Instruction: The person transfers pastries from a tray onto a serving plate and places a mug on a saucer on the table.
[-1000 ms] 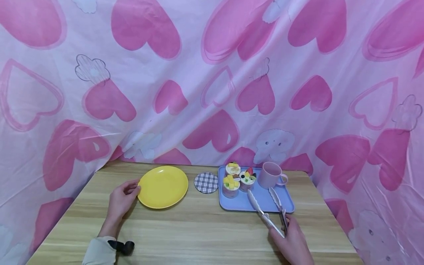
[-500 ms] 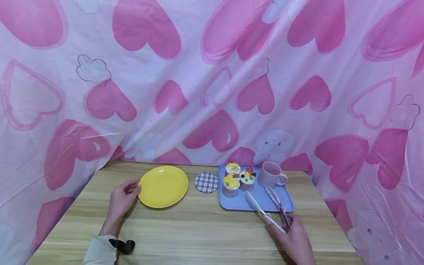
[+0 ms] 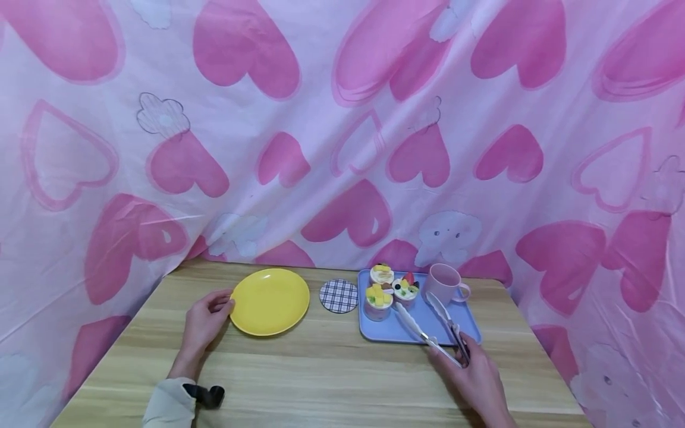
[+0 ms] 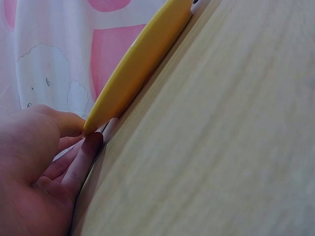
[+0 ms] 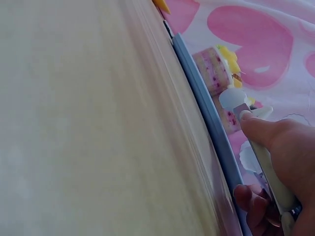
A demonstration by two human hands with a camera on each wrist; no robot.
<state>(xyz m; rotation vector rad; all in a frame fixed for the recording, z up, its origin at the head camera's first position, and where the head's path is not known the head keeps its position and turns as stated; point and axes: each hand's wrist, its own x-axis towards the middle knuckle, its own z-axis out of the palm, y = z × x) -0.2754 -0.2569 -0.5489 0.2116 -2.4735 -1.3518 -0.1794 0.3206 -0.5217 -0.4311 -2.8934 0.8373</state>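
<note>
My left hand (image 3: pixel 206 321) pinches the near-left rim of a yellow plate (image 3: pixel 270 302) between thumb and fingers; the left wrist view shows the thumb on top of the rim (image 4: pixel 125 81) and a fingertip under it. Metal tongs (image 3: pixel 441 333) are in my right hand (image 3: pixel 476 374), their arms spread with nothing between the tips. The tips hover over a blue tray (image 3: pixel 387 334). One tip is near the fruit-topped dessert cups, the front one (image 3: pixel 378 302) with yellow cubes and another (image 3: pixel 405 290) with a strawberry. The other tip overlaps the pink mug (image 3: pixel 443 282) in the head view.
A round checked coaster (image 3: pixel 339 296) lies between plate and tray. A third dessert cup (image 3: pixel 382 274) stands at the tray's back left. Behind the wooden table (image 3: pixel 321 380) hangs a pink heart-patterned cloth (image 3: pixel 348 148).
The tong tips have shifted slightly left relative to the tray, nearer the dessert cups. My left hand keeps its pinch on the plate. The whole head view has drifted a little.
</note>
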